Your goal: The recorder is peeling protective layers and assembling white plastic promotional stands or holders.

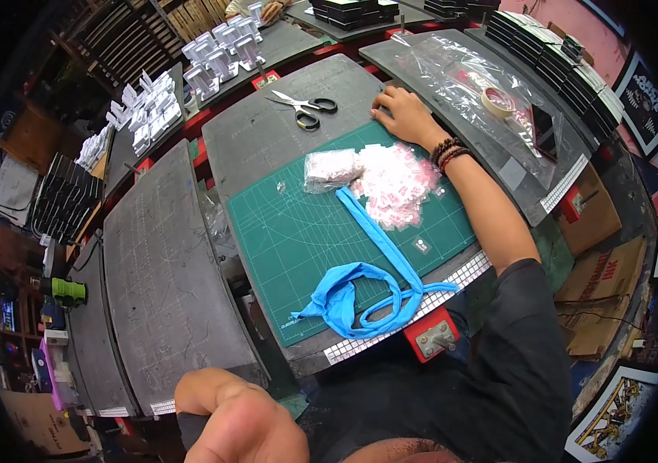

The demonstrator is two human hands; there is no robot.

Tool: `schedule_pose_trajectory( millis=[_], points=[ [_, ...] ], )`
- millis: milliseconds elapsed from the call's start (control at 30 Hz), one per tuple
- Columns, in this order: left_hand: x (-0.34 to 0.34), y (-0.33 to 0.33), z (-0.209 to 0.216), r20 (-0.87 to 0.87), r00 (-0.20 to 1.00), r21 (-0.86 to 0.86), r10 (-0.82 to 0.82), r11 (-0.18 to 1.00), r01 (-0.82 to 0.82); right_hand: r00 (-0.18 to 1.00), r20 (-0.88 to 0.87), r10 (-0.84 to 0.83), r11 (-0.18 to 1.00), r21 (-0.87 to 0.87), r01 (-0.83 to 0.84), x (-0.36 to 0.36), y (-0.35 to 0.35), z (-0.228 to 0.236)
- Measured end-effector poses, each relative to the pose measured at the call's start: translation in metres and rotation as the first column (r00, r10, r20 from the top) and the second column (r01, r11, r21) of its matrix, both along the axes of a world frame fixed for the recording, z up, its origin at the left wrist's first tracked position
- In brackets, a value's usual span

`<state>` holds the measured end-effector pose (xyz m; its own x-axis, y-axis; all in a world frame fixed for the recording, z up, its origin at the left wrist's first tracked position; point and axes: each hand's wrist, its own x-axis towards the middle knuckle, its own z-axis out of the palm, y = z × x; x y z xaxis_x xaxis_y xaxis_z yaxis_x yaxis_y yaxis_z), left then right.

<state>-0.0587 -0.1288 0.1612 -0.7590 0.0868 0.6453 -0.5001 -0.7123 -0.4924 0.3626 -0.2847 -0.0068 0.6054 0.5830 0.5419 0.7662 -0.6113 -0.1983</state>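
Observation:
My right hand [406,116] rests past the far edge of the green cutting mat [267,255], fingers loosely spread and nothing held. Dark bead bracelets [448,150] circle that wrist. Beside it lies a loose heap of small white-and-pink labels [394,181], touching a clear plastic bag [332,168] with whitish contents. A bright blue cloth strip [371,231] runs down the mat and coils near its front edge. Close to the camera at the lower left, my left hand [240,420] appears raised and bent; its fingers are hidden. Black-handled scissors [306,108] lie spread on the grey board.
On the right board sit a tape roll [497,102], clear plastic sheeting [452,65] and a dark phone [545,133]. White plastic stands [224,50] fill the boards at the back left. Stacked black frames [556,58] line the far right. A red clamp [433,337] juts from the front edge.

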Motion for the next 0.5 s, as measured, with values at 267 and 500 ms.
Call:
schedule_pose_trajectory(
  millis=[267,500],
  points=[
    [-0.002,-0.035,0.045,-0.173,-0.126,0.508,-0.977,-0.198,0.838,1.000,-0.012,-0.005,1.000,-0.005,0.005,0.001,0.000,0.000],
    [0.022,-0.024,0.040,0.035,0.594,0.633,-0.804,0.478,0.609,1.000,0.003,0.006,1.000,-0.008,-0.006,0.003,0.000,-0.001]
  ],
)
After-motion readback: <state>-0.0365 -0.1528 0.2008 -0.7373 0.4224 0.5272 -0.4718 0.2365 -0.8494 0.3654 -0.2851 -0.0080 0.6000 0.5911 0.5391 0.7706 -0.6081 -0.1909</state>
